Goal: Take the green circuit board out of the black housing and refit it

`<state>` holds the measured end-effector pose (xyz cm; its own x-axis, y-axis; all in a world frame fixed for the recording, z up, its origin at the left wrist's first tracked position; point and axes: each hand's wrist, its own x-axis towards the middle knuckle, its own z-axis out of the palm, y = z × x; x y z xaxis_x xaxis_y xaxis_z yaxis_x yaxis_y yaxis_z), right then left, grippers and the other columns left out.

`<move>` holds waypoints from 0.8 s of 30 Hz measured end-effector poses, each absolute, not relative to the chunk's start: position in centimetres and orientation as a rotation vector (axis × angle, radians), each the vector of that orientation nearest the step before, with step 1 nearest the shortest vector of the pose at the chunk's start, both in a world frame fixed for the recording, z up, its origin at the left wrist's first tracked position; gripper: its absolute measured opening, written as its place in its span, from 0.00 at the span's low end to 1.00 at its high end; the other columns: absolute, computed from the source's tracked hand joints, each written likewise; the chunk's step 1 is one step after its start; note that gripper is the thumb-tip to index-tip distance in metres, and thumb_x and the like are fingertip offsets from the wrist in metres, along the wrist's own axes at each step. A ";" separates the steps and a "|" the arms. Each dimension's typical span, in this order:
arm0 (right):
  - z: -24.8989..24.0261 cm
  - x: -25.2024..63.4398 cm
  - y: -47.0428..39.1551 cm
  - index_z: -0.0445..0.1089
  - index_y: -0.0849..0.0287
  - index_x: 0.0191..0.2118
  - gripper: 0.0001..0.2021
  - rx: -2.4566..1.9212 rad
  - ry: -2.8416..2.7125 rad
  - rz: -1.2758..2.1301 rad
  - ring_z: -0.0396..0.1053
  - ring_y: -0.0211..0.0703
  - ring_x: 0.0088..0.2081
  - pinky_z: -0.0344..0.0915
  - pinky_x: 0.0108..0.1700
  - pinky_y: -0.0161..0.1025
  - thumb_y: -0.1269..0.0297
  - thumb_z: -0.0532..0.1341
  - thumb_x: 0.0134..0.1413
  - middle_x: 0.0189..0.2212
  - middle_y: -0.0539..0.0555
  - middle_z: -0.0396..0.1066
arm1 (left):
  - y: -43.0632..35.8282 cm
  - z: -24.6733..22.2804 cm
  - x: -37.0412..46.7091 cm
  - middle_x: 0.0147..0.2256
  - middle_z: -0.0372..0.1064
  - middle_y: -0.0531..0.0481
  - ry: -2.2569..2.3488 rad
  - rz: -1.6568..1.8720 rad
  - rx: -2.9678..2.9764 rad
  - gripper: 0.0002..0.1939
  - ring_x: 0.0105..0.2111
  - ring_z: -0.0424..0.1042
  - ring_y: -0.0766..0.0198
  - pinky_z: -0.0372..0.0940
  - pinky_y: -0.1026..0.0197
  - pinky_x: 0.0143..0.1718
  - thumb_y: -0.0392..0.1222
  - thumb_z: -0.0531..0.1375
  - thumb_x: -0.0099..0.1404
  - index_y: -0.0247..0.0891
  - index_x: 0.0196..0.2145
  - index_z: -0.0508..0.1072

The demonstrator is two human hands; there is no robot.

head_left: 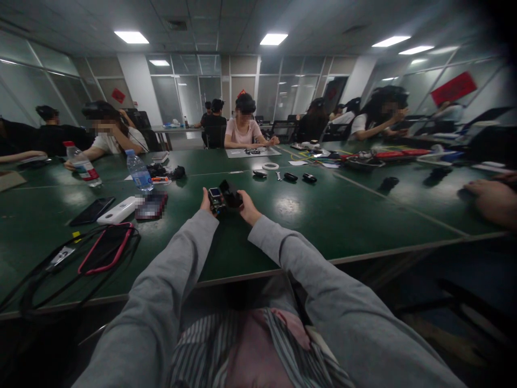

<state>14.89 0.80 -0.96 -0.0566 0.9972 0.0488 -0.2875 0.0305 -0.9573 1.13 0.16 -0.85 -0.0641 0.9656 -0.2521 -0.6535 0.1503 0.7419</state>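
Observation:
My left hand (206,203) is closed around the side of a small electronic device (215,200) with a little grey-blue screen and exposed parts below it. My right hand (249,209) grips a black box-like cover (231,195), tilted beside the device. Both are held above the green table (307,221), close together; whether they touch I cannot tell. Beyond my hands lie several small black objects, among them one dark oval piece (290,177), with a small wrench (278,176) and a white ring like a tape roll (270,166).
To the left are two bottles, one red-capped (83,164) and one blue-capped (139,171), phones (92,210), a pink-edged case (105,249) and black straps. Cables and red tools (375,154) lie at the far right. A person (243,126) sits opposite; another's hand (495,199) rests at right.

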 end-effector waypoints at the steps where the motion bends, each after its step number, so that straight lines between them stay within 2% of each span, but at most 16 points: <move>1: -1.0 15.0 0.9 0.66 0.58 0.42 0.13 -0.908 -1.008 1.466 0.70 0.40 0.39 0.70 0.40 0.39 0.58 0.51 0.58 0.37 0.52 0.71 | 0.1 -0.8 1.2 0.22 0.69 0.45 0.865 1.396 0.467 0.35 0.26 0.73 0.59 0.69 0.59 0.28 0.70 0.47 0.56 0.33 0.35 0.72; 5: -0.9 15.1 0.5 0.66 0.59 0.40 0.14 -0.703 -0.943 1.756 0.71 0.38 0.32 0.70 0.30 0.35 0.53 0.58 0.54 0.33 0.52 0.73 | -0.2 -0.6 1.3 0.23 0.70 0.43 0.840 1.344 0.512 0.35 0.28 0.73 0.57 0.69 0.57 0.30 0.71 0.48 0.55 0.33 0.34 0.73; 9: -0.8 15.0 0.2 0.67 0.59 0.38 0.13 -0.636 -0.962 1.772 0.71 0.36 0.29 0.69 0.27 0.32 0.55 0.61 0.52 0.30 0.51 0.73 | -0.3 -0.4 1.3 0.25 0.71 0.44 0.845 1.338 0.511 0.35 0.30 0.73 0.57 0.69 0.57 0.32 0.70 0.49 0.55 0.33 0.35 0.73; 13: -0.8 15.0 0.2 0.67 0.60 0.39 0.15 -0.589 -0.993 1.789 0.72 0.37 0.30 0.71 0.31 0.34 0.53 0.61 0.52 0.30 0.52 0.73 | -0.4 -0.2 1.2 0.22 0.69 0.45 0.847 1.351 0.506 0.33 0.29 0.73 0.56 0.69 0.56 0.32 0.69 0.50 0.56 0.33 0.35 0.72; 17: -0.8 15.1 0.1 0.66 0.59 0.40 0.13 -0.648 -1.024 1.774 0.72 0.38 0.31 0.71 0.35 0.36 0.58 0.62 0.51 0.31 0.51 0.74 | -0.3 -0.2 1.2 0.21 0.68 0.46 0.832 1.371 0.507 0.31 0.28 0.73 0.57 0.70 0.56 0.32 0.67 0.51 0.57 0.34 0.36 0.72; 24: -1.0 15.2 0.4 0.66 0.58 0.41 0.15 -0.690 -1.041 1.758 0.72 0.38 0.30 0.71 0.32 0.37 0.56 0.62 0.50 0.31 0.51 0.74 | -0.3 -0.2 1.1 0.21 0.68 0.45 0.811 1.348 0.536 0.32 0.29 0.74 0.56 0.70 0.56 0.29 0.68 0.51 0.56 0.34 0.36 0.72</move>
